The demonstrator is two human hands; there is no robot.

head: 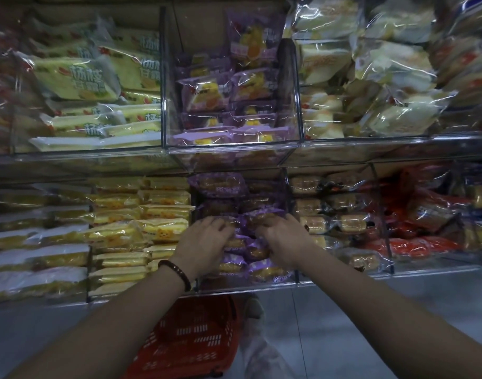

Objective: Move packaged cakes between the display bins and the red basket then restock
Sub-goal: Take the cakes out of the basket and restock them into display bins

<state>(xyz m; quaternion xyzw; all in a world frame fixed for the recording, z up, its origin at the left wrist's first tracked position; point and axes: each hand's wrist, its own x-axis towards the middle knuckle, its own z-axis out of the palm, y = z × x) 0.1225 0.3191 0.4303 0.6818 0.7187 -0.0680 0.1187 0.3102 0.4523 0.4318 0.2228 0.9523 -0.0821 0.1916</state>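
Fingers [218, 224] of left hand [204, 240] and right hand [285, 237]: curled round purple packaged cakes [257, 251], lower middle display bin [245, 288]. Packets' long axes: left-to-right, directly beneath both palms. Red basket [190, 337]: floor [371, 310] below, nearer left hand.

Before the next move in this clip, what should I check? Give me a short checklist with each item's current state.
1. Hands in the right bin: ok. The left hand and right hand are on the purple cakes in the lower middle bin.
2. Grip secure: cannot tell. Fingers curl over packs, but none is clearly lifted.
3. Red basket placed well: ok, on the floor below the bin.
4. Basket has room: ok, no packs in its visible part.
5. Yellow cakes separate: ok, in their own bin.
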